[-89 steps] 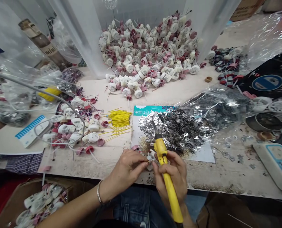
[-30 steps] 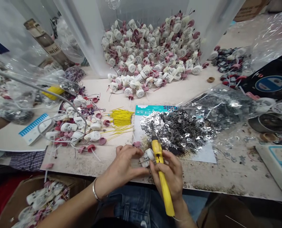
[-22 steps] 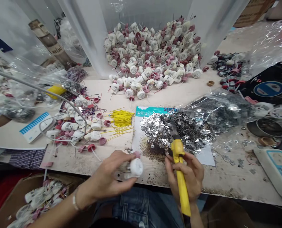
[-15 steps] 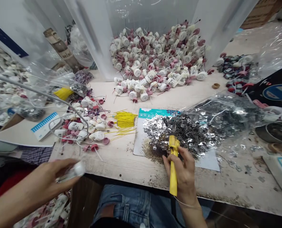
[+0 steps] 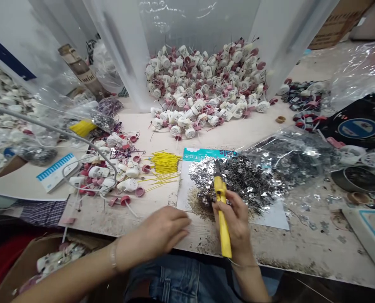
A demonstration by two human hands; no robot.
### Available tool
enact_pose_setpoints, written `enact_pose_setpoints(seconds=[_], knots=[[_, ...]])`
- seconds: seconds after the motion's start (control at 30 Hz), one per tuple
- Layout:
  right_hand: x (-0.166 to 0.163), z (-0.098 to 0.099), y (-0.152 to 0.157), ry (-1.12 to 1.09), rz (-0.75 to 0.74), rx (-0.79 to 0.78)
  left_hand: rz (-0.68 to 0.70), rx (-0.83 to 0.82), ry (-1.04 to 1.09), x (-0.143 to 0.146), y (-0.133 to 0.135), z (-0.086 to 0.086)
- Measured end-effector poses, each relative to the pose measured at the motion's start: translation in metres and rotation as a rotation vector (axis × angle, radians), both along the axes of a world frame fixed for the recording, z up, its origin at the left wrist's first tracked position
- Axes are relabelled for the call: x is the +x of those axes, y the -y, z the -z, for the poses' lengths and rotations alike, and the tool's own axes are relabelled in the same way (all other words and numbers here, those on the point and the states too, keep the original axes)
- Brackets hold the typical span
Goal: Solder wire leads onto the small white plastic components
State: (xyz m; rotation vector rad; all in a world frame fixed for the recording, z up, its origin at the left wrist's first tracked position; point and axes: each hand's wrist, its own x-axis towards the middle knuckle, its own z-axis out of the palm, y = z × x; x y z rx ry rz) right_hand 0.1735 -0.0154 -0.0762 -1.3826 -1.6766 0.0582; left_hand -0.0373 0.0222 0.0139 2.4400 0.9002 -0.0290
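Observation:
My right hand (image 5: 234, 223) grips a yellow soldering iron (image 5: 223, 219), its tip resting in the heap of small shiny metal pieces (image 5: 238, 176) on a white sheet. My left hand (image 5: 162, 233) hovers over the table's front edge, palm down, fingers loosely curled, with nothing visible in it. A bundle of yellow wires (image 5: 165, 162) lies just beyond it. Left of those sits a cluster of white parts with pink caps (image 5: 111, 172).
A large pile of white and pink parts (image 5: 206, 88) spills from a clear bag at the back. A cardboard box with finished parts (image 5: 54, 261) stands below the table at left. A plastic bag of metal pieces (image 5: 298, 151) and a white device (image 5: 370, 227) lie right.
My left hand carried a white part away to the lower left toward the box, then came back to the table edge without it. The soldering iron shifted from the part into the metal heap.

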Motion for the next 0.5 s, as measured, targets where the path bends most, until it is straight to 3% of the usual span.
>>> enact_pose_setpoints(seconds=[0.07, 0.13, 0.3, 0.4, 0.5], knots=[[0.005, -0.005, 0.006, -0.008, 0.083, 0.036, 0.162, 0.089, 0.069, 0.024, -0.005, 0.016], [0.009, -0.014, 0.013, -0.027, 0.173, 0.087, 0.226, 0.166, 0.082, 0.036, -0.012, 0.028], [0.002, -0.036, 0.024, -0.055, 0.314, 0.17, 0.162, 0.233, 0.186, 0.036, -0.046, 0.034], [-0.005, -0.04, 0.026, -0.119, 0.356, 0.152, -0.039, 0.265, 0.318, 0.034, -0.092, 0.025], [-0.01, -0.036, 0.025, -0.133, 0.326, 0.105, -0.444, 0.37, 0.243, 0.036, -0.155, 0.019]])
